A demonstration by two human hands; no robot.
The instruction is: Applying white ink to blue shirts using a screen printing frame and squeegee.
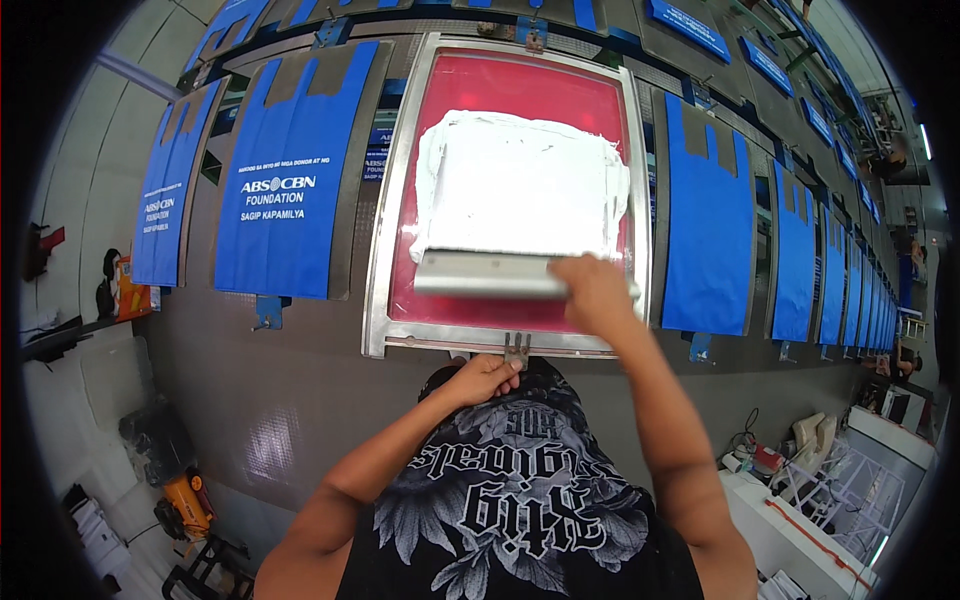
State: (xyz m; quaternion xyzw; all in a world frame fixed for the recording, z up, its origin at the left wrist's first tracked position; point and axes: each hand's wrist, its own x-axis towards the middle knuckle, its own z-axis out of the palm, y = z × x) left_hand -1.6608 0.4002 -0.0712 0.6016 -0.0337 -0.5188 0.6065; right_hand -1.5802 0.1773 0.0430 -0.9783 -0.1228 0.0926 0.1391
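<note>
Blk shirt (520, 490), squeegee (485, 275) on scrn (530, 85)

Right hand (597, 296): blurred, fingertips indistinct.
Squeegee (480, 276): blurred; part near its right end covered by the right hand.
White ink (525, 185): near edge hidden behind squeegee.
Screen frame (380, 250): surface beneath it concealed.
Left hand (482, 380): some fingertips out of sight at the clamp (516, 345), whose lower part they cover.
Shirt (520, 490): cut off by lower edge, as are both upper arms.
Top bags (345, 8): cut off by upper edge.
Far-right bags (878, 300): too small to count.
Distant person (907, 362): too small for detail.
Orange machine (185, 508): kind unclear.
</note>
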